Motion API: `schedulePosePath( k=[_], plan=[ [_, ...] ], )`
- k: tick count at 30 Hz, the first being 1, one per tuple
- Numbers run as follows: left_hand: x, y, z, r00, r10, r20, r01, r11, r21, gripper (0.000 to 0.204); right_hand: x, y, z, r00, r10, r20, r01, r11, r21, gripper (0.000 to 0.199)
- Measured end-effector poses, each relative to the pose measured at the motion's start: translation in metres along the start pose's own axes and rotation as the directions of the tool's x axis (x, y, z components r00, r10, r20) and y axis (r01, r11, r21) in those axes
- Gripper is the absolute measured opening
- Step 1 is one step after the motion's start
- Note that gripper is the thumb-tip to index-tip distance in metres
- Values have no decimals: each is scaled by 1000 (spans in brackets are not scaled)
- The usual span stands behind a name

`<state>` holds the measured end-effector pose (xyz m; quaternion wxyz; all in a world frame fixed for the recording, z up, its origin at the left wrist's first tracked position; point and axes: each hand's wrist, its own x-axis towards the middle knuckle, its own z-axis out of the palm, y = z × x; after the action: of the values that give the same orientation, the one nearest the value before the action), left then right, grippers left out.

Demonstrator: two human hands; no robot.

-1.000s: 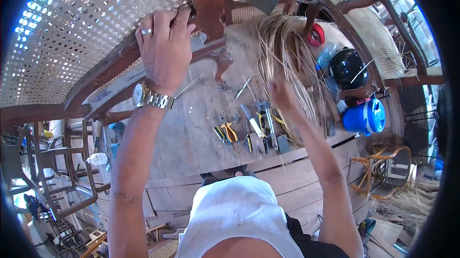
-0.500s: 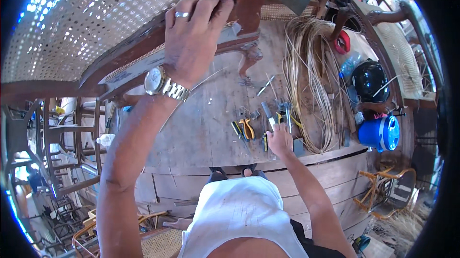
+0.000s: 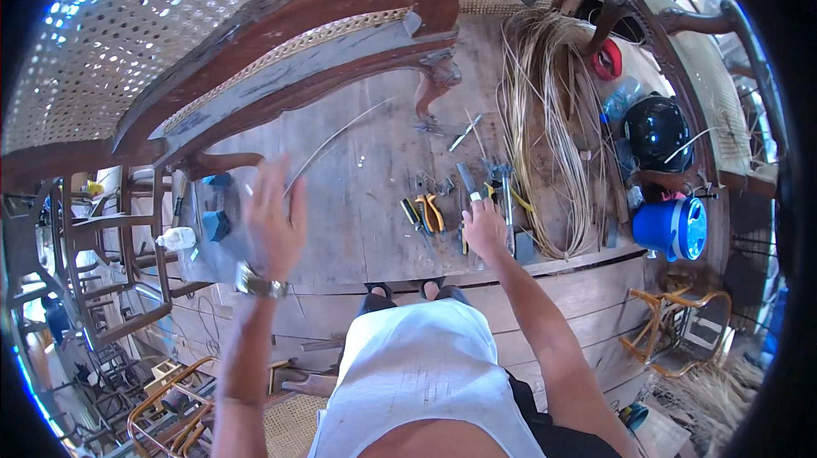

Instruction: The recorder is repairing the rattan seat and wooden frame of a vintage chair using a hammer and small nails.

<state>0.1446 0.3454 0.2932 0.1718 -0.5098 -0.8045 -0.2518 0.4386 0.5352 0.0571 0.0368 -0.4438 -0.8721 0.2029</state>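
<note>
My left hand (image 3: pixel 277 226), with a ring and a metal watch, is blurred over the left part of the wooden work surface (image 3: pixel 340 228). Its thumb and fingers are apart and nothing shows in them. On the right, my right hand (image 3: pixel 487 231) rests among the tools. Its fingers close at the white end of a long grey tool (image 3: pixel 465 177), whose exact kind I cannot make out. Left of that hand lie orange-handled pliers (image 3: pixel 430 214) and a dark, yellow-edged tool (image 3: pixel 411 212). A slim metal tool (image 3: pixel 509 203) lies just right of it.
A carved wooden chair frame with woven cane (image 3: pixel 255 58) spans the upper left. Bundled cane strands (image 3: pixel 549 134) lie right of the tools. Farther right are a black helmet (image 3: pixel 657 133) and a blue water jug (image 3: pixel 668 228). A white bottle (image 3: pixel 176 239) stands at the left edge.
My left hand has let go of the chair frame and come down toward me, left of its former place. My right hand stays at the grey tool. The whole view has shifted slightly.
</note>
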Motion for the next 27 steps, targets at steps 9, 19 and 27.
schedulePosePath(
  k=[9, 19, 27],
  plan=[
    [-150, 44, 155, 791, -232, 566, 476, 815, -330, 13, -18, 24, -1, 983, 182, -20, -182, 983, 25, 34],
    [-89, 98, 308, 836, -12, 549, 196, 940, -279, 29, -38, 46, -18, 946, 264, -186, -254, 964, 80, 31],
    [-104, 101, 331, 772, -45, 634, 199, 964, -174, 17, -54, 72, -13, 936, 347, -54, -333, 926, 179, 28]
  ],
)
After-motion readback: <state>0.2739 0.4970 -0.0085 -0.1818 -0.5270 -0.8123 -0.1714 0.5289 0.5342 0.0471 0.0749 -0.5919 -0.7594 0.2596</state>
